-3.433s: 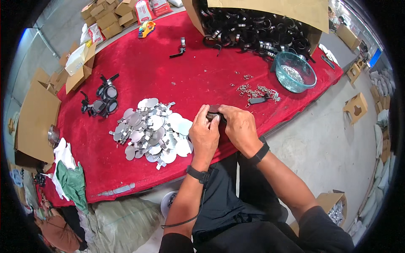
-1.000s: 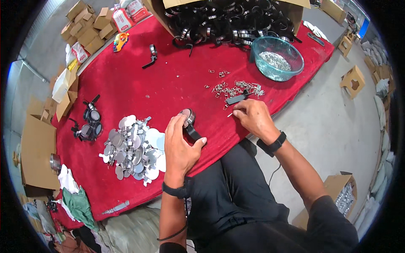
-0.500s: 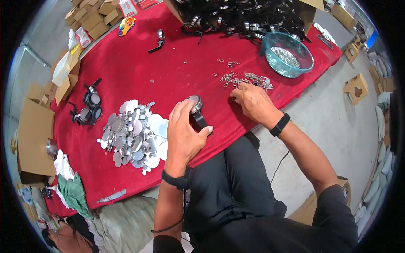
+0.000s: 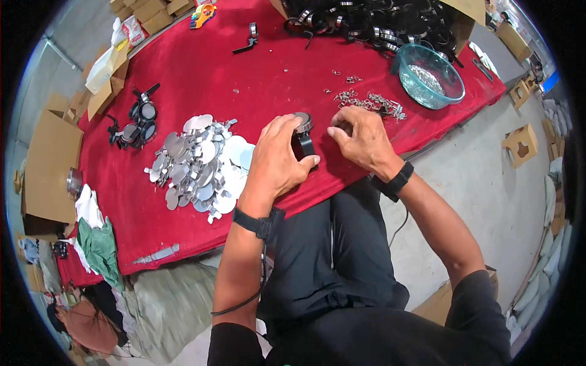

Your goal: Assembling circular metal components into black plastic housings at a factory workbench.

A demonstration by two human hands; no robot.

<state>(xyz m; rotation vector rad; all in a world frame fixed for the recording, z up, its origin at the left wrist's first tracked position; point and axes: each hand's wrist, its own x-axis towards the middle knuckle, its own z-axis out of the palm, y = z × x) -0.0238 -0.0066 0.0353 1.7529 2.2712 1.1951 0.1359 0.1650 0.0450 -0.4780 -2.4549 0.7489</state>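
Note:
My left hand (image 4: 278,155) is closed around a black strap piece (image 4: 303,144) with a round metal end (image 4: 303,122), held just above or on the red cloth. Close by on the right, my right hand (image 4: 364,140) has its thumb and fingers pinched together. Whatever lies between those fingertips is too small or hidden to make out. Beyond that hand spreads a scatter of small metal buckles (image 4: 370,102). To the left of my left hand lies a heap of flat metal discs with tabs (image 4: 198,161).
A teal see-through bowl (image 4: 455,91) holds small metal pieces at the right. Behind it stands a carton (image 4: 467,30) heaped with black straps with metal rings (image 4: 390,24). Several black strap pieces (image 4: 137,122) lie at the left. A tape dispenser (image 4: 203,15) sits far back.
My right hand has come away from the small buckles, leftward toward my left hand. The left hand keeps its hold on the strap piece. The whole view has shifted slightly.

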